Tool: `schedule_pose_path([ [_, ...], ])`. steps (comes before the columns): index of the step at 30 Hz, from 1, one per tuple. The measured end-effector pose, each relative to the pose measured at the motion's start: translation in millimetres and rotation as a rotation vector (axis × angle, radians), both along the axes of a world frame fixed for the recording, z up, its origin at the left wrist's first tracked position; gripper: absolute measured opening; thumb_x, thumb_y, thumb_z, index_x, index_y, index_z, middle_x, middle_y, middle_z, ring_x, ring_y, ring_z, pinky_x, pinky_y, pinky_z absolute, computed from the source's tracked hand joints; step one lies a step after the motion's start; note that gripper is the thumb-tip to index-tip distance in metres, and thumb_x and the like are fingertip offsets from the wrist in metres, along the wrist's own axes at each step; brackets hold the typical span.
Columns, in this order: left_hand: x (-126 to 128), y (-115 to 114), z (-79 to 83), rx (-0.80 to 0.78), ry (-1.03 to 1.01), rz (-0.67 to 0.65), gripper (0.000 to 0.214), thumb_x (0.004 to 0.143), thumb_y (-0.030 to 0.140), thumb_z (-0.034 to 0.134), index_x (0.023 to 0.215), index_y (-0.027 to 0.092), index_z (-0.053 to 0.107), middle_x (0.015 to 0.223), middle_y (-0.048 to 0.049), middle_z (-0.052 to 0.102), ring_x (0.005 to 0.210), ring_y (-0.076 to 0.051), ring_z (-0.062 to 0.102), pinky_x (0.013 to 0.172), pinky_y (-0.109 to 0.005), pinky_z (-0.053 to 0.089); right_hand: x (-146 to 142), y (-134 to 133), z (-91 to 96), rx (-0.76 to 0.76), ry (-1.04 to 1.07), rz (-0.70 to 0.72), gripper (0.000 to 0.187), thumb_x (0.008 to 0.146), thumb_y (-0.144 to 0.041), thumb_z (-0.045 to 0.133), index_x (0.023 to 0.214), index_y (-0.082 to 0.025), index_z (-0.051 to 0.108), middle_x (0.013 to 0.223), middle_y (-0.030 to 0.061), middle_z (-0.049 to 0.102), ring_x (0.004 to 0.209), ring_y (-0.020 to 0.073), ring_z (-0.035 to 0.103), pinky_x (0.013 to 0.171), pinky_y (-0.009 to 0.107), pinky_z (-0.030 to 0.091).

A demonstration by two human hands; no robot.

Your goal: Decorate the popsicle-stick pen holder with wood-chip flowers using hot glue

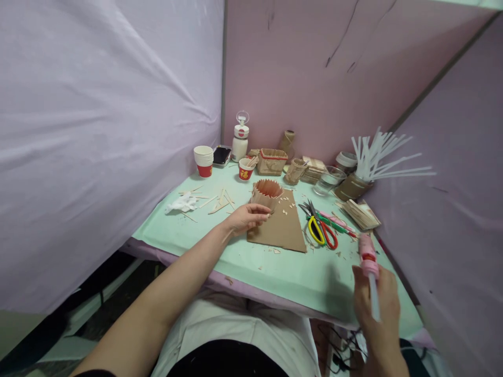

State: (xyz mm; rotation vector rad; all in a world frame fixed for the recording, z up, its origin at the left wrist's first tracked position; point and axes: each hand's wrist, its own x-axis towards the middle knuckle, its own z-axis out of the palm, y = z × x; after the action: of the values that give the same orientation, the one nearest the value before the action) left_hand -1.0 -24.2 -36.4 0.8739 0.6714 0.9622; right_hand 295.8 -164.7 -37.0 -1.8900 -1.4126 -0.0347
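Observation:
My left hand (248,218) reaches over the brown cardboard sheet (277,230), its fingers stretched out just in front of a round holder of wooden sticks with a jagged rim (267,195). Whether the fingertips touch the holder, I cannot tell. At the right front edge of the table, my right hand (379,298) is closed around a pink hot glue gun (368,255). A translucent glue stick (374,301) sticks out of its back end. The gun's nozzle points away from me, toward the back of the table.
Yellow- and red-handled scissors (319,230) lie right of the cardboard. Loose wooden sticks (222,201) and crumpled white tissue (183,203) lie left. Behind stand paper cups (204,162), a white bottle (240,141), a stick basket (272,162), a glass bowl (329,180) and a glue-stick holder (353,186).

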Motion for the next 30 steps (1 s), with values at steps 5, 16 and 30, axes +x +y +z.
schedule_pose_path([
  [5,15.8,-11.0,-3.0,0.301,0.221,0.165,0.037,0.063,0.020,0.079,0.097,0.015,0.066,0.084,-0.0032,0.066,0.077,-0.012,0.060,0.073,-0.026,0.045,55.2,0.9,-33.6,-0.281,-0.350,-0.234,0.053,0.082,-0.048,0.042,0.105,-0.005,0.063,0.087,0.0237,0.057,0.080,0.0385,0.055,0.062,0.046,0.041],
  [16,24.7,-32.5,-7.1,0.846,0.706,0.411,0.039,0.081,0.024,0.061,0.119,0.022,0.056,0.097,-0.0074,0.064,0.098,-0.022,0.056,0.096,-0.034,0.038,-17.6,19.8,24.3,0.099,-0.073,0.104,0.040,0.082,-0.051,0.048,0.089,-0.017,0.068,0.090,0.0145,0.065,0.079,0.0271,0.058,0.075,0.042,0.042],
  [30,24.2,-29.8,-15.5,0.914,0.755,0.398,0.040,0.084,0.024,0.055,0.125,0.019,0.054,0.105,-0.0125,0.062,0.106,-0.026,0.054,0.101,-0.039,0.034,-124.2,104.5,15.9,-0.163,0.294,0.503,0.029,0.078,-0.043,0.058,0.075,-0.017,0.070,0.075,0.0046,0.069,0.068,0.0180,0.057,0.065,0.029,0.040],
])
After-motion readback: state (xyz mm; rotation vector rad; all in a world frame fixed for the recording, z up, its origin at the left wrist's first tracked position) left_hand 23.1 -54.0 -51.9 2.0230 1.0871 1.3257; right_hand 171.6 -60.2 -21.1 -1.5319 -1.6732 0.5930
